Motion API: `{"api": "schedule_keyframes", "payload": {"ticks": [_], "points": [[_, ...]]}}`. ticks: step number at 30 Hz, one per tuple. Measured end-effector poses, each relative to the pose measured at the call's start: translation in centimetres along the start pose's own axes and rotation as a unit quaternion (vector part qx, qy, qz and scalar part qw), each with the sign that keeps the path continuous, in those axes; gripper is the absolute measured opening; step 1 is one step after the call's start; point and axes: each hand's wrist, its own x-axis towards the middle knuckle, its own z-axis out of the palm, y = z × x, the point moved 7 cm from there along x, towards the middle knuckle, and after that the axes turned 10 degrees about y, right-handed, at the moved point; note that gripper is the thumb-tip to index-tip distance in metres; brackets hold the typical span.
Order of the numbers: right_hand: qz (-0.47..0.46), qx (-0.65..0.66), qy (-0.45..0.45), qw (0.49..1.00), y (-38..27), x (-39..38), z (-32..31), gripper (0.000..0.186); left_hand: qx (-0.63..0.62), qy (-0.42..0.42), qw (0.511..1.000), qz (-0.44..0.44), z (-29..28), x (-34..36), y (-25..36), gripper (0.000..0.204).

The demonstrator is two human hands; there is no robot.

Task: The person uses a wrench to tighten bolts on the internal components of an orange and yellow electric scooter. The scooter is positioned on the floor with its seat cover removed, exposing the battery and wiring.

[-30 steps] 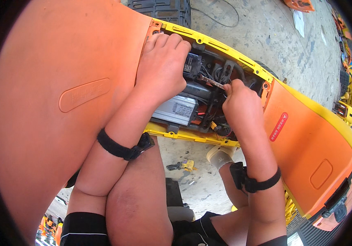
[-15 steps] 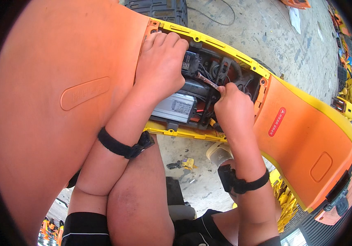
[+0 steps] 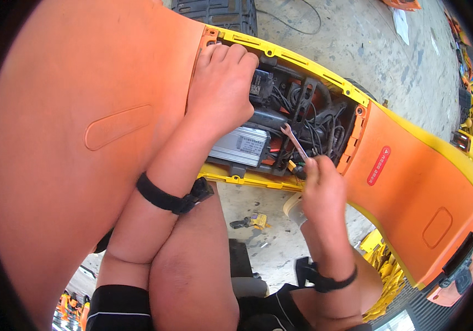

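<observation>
My right hand (image 3: 324, 190) is closed round the lower end of a metal open-end wrench (image 3: 294, 140). The wrench's forked jaw points up and left over the opening in an orange and yellow vehicle body. At the opening's left end, my left hand (image 3: 221, 83) is closed with its fingers curled down inside; whatever its fingertips hold is hidden. Beside that hand sit a black box-shaped part (image 3: 261, 85) and, lower down, a finned silver control box (image 3: 240, 146). Dark cables (image 3: 316, 124) and a black perforated metal bracket (image 3: 305, 102) fill the opening's right half.
A yellow rim (image 3: 297, 63) edges the opening. Orange panels flank it, a large one (image 3: 132, 71) on the left and one with a red label (image 3: 379, 165) on the right. A black tire (image 3: 214, 14) stands beyond. Yellow parts (image 3: 258, 221) lie on the grey floor below.
My right hand has drawn the wrench down toward me, away from beside the black box-shaped part. My left hand keeps its place on the opening's left end. The view has shifted slightly.
</observation>
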Motion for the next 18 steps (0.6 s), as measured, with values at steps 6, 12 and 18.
{"api": "schedule_keyframes", "payload": {"ticks": [6, 12, 18], "points": [[0.041, 0.042, -0.098, 0.994, 2.4, -3.5, -10.6, 0.011, -0.004, -0.029, 1.000, -0.005, 0.1, 0.2, 0.2, 0.051], [0.217, 0.173, -0.144, 0.950, 8.8, -9.5, -14.8, 0.015, 0.010, -0.065, 0.998, 0.000, -0.1, 0.4, 0.6, 0.062], [0.011, 0.150, -0.104, 0.983, 4.4, -9.3, -17.6, 0.010, 0.030, -0.085, 0.996, 0.025, -0.5, 0.4, 0.7, 0.065]]}}
